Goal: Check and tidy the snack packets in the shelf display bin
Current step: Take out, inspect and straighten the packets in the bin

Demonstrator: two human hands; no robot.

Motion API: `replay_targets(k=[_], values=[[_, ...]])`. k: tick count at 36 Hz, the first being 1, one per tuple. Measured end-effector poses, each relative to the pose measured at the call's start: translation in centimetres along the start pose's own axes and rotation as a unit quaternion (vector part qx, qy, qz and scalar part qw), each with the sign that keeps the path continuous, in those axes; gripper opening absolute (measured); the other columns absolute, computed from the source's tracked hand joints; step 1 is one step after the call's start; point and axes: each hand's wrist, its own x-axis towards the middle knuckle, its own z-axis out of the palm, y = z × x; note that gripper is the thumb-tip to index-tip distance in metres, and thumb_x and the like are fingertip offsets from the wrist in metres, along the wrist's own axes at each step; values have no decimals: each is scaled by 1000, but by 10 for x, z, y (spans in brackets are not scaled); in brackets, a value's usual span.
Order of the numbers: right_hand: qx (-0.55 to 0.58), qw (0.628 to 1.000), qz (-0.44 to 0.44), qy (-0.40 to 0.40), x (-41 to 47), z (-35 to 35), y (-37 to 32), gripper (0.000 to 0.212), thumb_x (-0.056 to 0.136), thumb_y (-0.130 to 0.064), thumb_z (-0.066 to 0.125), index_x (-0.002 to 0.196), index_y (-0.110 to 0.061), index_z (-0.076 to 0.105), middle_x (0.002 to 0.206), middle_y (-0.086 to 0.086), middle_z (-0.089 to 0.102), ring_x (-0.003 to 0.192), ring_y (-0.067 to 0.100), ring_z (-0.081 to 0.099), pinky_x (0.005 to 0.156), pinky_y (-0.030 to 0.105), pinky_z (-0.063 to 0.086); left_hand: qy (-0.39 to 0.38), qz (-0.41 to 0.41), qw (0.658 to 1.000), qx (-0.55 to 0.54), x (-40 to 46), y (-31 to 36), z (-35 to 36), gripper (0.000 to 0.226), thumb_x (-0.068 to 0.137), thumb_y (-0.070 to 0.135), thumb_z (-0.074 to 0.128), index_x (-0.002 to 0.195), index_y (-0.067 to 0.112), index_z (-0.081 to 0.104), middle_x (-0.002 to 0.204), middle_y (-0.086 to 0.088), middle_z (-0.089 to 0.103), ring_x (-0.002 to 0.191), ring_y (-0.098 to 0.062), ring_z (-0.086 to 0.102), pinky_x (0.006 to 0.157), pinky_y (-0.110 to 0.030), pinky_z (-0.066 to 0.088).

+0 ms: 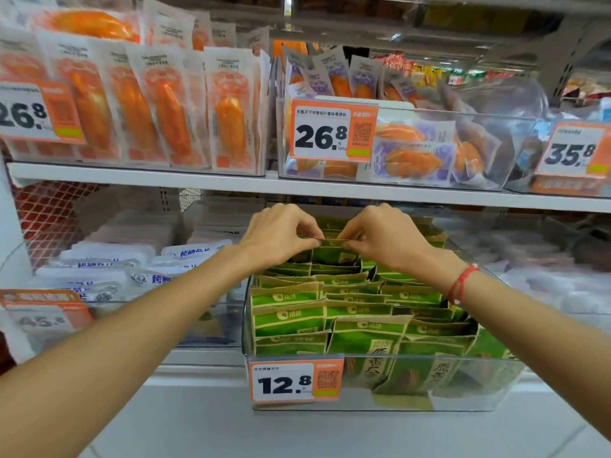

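My left hand (281,236) and right hand (383,234) pinch one green paper snack packet's (334,251) top edge at twelve o'clock in the clear plastic bin (463,378), probably to check it.

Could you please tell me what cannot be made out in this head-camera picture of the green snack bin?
- Face of the green packet pinched by left hand and right hand: edge-on, fingers cover it.
- Rear packets in the clear bin: hidden behind the hands.
- Small print on the 12.8 price tag: too small.
- Left price tag: blurred.
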Motion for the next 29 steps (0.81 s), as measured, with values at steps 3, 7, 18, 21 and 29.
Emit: replay_targets(k=[3, 7, 18, 21, 29], values=[[-28, 999, 1, -26, 8, 4, 1, 15, 88, -18, 69, 99, -23, 78, 95, -4, 75, 90, 17, 69, 84, 38, 56, -31, 15, 998, 60, 10, 1, 3, 14, 88, 36, 70, 101, 34, 75, 103, 10, 73, 101, -13, 64, 78, -29, 43], [-46, 997, 22, -58, 21, 10, 3, 14, 85, -20, 71, 96, -24, 78, 103, -4, 72, 98, 23, 66, 84, 37, 51, -64, 38, 991, 109, 17, 2, 5, 19, 91, 35, 66, 108, 31, 73, 110, 7, 72, 103, -18, 64, 77, -31, 44], [-42, 994, 69, -74, 23, 24, 8, 13, 85, -19, 73, 95, -25, 77, 102, -3, 73, 98, 22, 65, 85, 36, 51, -39, -16, 999, 19, 7, 5, 12, 21, 92, 31, 58, 103, 32, 75, 108, 5, 73, 100, -21, 64, 81, -32, 45], [-56, 993, 68, -73, 23, 27, 7, 13, 86, -20, 72, 98, -24, 76, 106, -1, 71, 102, 25, 64, 86, 38, 50, 12, -50, 999, -17, 10, 4, 14, 24, 93, 23, 56, 109, 31, 72, 113, 1, 71, 101, -22, 64, 82, -31, 45], [-39, 985, 40, -164, 12, 15, 8, 29, 93, -34, 62, 117, -21, 70, 116, -1, 69, 104, 21, 63, 88, 33, 50, -157, -54, 986, 29, 33, -8, 17, 43, 102, 35, 47, 144, 27, 45, 146, -2, 50, 133, -26, 47, 105, -40, 42]])
